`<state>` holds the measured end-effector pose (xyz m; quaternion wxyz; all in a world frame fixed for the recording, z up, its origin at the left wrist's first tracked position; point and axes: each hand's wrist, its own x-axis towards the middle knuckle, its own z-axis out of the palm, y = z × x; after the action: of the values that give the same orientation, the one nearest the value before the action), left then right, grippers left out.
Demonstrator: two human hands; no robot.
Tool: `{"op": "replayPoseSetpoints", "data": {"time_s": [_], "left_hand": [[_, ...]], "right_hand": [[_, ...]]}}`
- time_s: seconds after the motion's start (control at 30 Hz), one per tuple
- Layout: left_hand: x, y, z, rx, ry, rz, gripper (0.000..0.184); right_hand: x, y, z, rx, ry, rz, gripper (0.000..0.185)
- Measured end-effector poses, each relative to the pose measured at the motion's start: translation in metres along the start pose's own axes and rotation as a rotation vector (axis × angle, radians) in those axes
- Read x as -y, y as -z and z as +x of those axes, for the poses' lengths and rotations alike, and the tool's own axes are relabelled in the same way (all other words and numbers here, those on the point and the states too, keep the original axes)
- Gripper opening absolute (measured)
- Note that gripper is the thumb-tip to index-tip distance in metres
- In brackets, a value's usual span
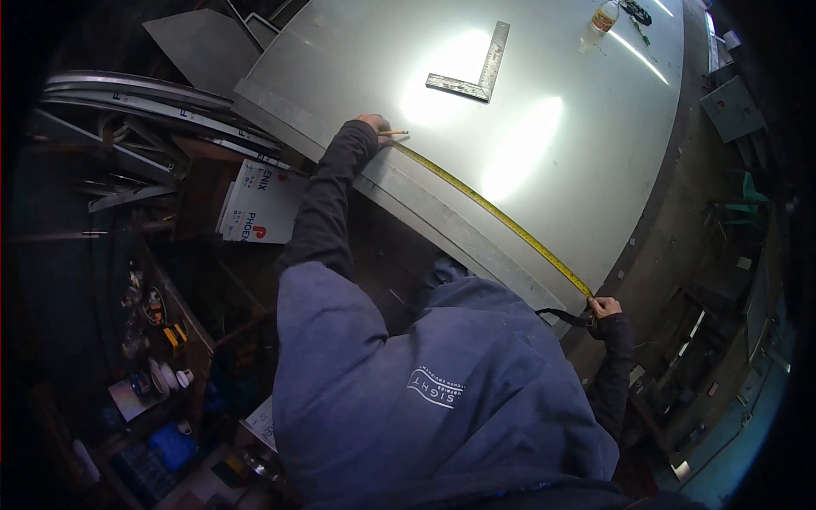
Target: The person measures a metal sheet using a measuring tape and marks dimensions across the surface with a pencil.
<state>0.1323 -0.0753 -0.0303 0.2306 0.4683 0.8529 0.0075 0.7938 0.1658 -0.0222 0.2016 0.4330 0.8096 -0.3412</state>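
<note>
A yellow tape measure (493, 210) is stretched along the near side of a large metal sheet (340, 59), slightly bowed. My left hand (371, 124) is closed at the upper-left end of the tape, with a pencil (393, 133) sticking out of its fingers to the right. Whether the fingers also press the tape end is hard to see. At the sheet's right corner my right hand (605, 308) is closed around the other end of the tape measure; its case is mostly hidden, and a black strap hangs beside it. A steel square (484, 86) lies flat farther up the sheet.
A bottle (605, 16) stands near the sheet's far right edge, beside a dark tangled item (636, 12). Curved metal strips (161, 100) and a printed white panel (262, 202) are stacked at left. A cluttered bench (174, 336) is lower left; a green chair (748, 197) stands right.
</note>
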Motion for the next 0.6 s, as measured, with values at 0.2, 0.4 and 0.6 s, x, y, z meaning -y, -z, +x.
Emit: {"op": "replayPoseSetpoints", "data": {"time_s": [0.2,0.4,0.6], "left_hand": [[0.0,-0.005,-0.001,-0.025,-0.002,-0.028,0.031],[-0.002,-0.006,-0.003,-0.035,0.022,-0.028,0.032],[0.002,-0.008,0.001,-0.007,-0.021,-0.046,0.033]], "right_hand": [[-0.003,0.004,-0.003,0.013,0.014,-0.019,0.038],[-0.013,0.001,0.001,0.042,0.013,-0.013,0.033],[-0.014,0.001,0.0,0.025,0.037,0.04,0.034]]}}
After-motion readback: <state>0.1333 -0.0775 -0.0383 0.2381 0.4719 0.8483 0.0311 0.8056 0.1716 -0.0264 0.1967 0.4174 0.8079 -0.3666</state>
